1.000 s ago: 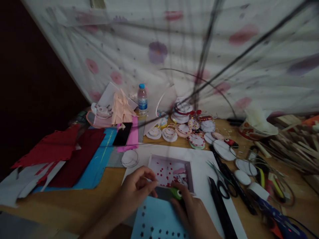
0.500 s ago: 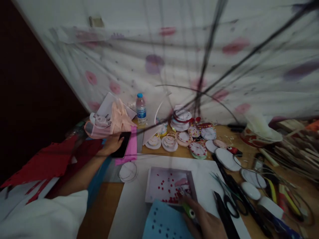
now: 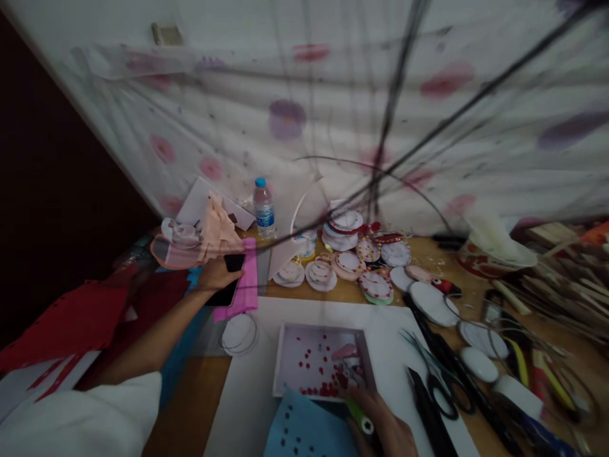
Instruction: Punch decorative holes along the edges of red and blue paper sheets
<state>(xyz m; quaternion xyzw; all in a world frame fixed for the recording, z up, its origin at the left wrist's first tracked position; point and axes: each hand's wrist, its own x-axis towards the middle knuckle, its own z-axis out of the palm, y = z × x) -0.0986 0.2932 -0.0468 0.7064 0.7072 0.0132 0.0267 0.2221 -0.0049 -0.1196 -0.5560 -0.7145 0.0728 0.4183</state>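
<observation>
On the wooden table (image 3: 202,393) before us lies a white sheet (image 3: 247,393), bearing our perforated blue paper (image 3: 309,431) and a shallow box (image 3: 288,362) of red cutouts (image 3: 328,388). Our left hand (image 3: 215,277), at the blue paper a second ago, now lies over the black smartphone (image 3: 230,292); we cannot tell whether its fingers grip. Our right hand (image 3: 389,424) keeps its fingers clamped around the green paper punch (image 3: 360,417), by the blue paper's right edge.

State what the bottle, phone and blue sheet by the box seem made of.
Bottle: likely clear plastic; its walls look transparent.
Phone: probably smooth glass in front, face flat and dark.
Blue sheet: matte, perhaps paper or thin foam, showing no shine.
</observation>
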